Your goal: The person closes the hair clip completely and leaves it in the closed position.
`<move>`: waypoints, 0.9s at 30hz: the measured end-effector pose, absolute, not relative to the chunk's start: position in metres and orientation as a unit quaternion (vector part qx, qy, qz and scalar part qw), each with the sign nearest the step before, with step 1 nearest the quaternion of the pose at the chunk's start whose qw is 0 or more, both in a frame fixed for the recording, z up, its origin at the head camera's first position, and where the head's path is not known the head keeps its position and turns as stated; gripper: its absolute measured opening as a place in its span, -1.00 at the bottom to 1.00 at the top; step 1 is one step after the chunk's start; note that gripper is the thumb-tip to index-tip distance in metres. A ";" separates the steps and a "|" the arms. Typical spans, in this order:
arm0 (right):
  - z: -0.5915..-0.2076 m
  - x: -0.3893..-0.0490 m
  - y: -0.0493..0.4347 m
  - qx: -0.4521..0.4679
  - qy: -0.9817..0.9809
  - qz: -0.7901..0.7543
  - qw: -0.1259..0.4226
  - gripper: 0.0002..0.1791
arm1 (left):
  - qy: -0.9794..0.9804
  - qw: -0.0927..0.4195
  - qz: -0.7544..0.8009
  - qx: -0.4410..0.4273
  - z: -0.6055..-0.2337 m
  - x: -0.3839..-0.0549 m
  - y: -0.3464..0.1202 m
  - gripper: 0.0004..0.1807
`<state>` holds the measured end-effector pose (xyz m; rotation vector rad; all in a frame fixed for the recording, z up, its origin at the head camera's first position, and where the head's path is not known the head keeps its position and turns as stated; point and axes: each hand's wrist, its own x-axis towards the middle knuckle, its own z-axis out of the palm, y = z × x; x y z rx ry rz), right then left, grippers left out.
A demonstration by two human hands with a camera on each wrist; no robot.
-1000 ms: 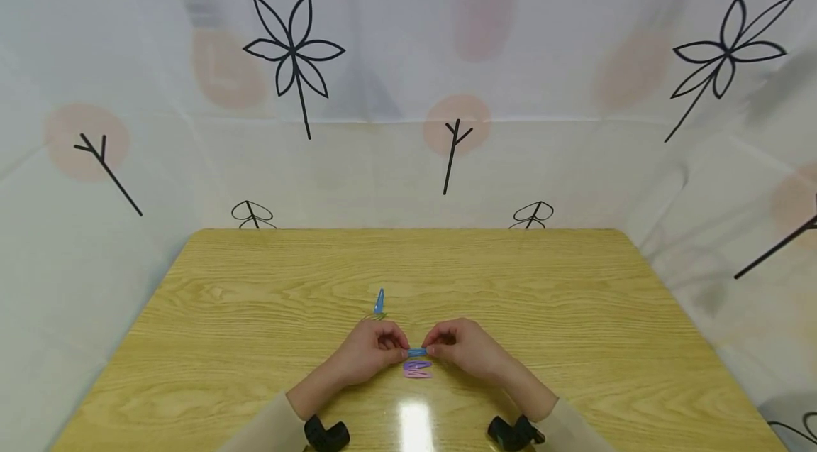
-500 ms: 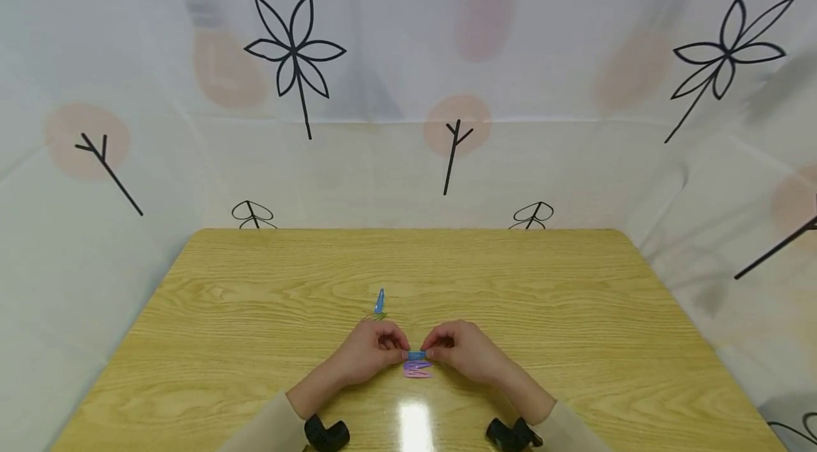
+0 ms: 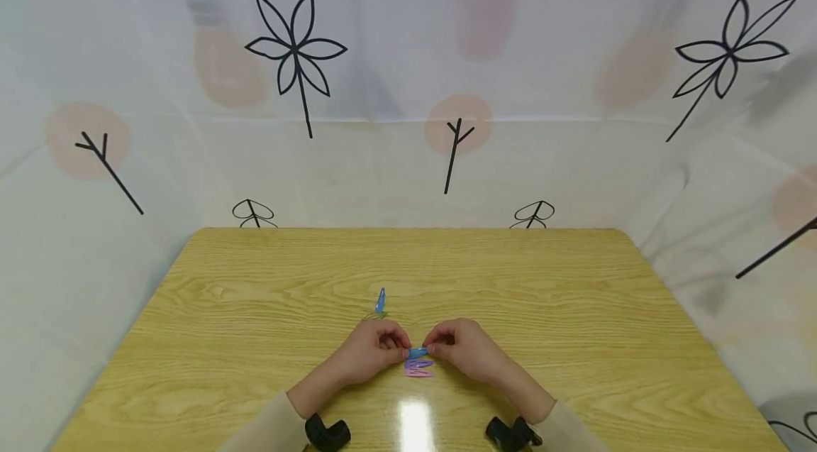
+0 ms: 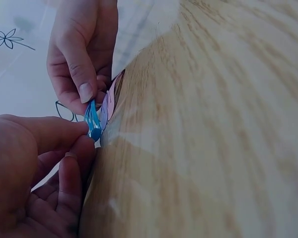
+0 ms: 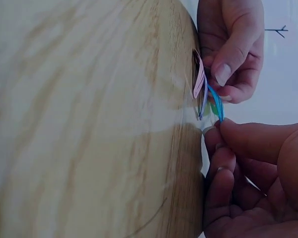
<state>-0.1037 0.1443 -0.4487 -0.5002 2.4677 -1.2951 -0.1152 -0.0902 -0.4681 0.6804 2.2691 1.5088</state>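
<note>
wood-grained tabletop [image 3: 523,296]: just beyond the purple clip [image 4: 105,114], left hand [image 3: 373,353] and right hand [image 3: 466,349] pinch opposite ends of the blue clip [image 3: 418,352], long axis between them, neither nearer.

The blue clip [image 3: 418,353] and wood-grain table [image 3: 523,282] look glossy.

screened booth, wood-grain table [image 3: 523,282], flower-printed cloth [image 3: 376,168] on 3 sides
</note>
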 end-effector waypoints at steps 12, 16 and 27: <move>-0.449 -0.104 0.144 -0.165 0.867 -0.448 0.147 -0.92 | 0.799 0.168 0.526 0.237 -0.468 -0.114 -0.090 -0.93; -0.448 -0.104 0.145 -0.166 0.864 -0.453 0.146 -0.92 | 0.802 0.166 0.522 0.237 -0.466 -0.114 -0.090 -0.95; -0.446 -0.103 0.147 -0.157 0.857 -0.466 0.157 -0.90 | 0.805 0.163 0.516 0.244 -0.464 -0.113 -0.091 -0.96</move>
